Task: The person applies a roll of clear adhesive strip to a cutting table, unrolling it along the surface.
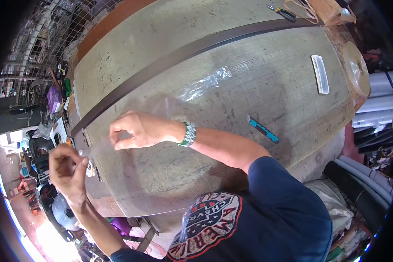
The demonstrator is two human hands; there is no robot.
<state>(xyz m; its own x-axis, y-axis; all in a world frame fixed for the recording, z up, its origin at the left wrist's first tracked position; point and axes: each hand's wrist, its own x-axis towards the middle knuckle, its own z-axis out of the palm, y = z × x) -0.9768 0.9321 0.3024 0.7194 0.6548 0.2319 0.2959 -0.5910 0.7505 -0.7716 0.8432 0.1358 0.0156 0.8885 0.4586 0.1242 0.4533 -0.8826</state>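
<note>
My left hand (pixel 68 172) is beyond the table's left edge, thumb and fingertips pinched together. Between it and my right hand (pixel 134 130) stretches a faint, see-through strip of plastic film (pixel 98 149), partly blurred. The right hand's thumb and forefinger close on the film's other end, above the table's left part. A patterned band (pixel 189 133) circles my right wrist. On the worktable (pixel 161 174), past the right forearm, lies a crinkled, shiny piece of clear plastic (pixel 205 85). A turquoise utility knife (pixel 263 129) rests to the right of that arm.
A long dark bar (pixel 179 56) crosses the table. Toward the right lies a pale rectangular block (pixel 320 74). Pliers (pixel 281 12) and a wooden box (pixel 332 11) sit at the far right corner. Rolls of material (pixel 382 105) are stacked beyond the right edge.
</note>
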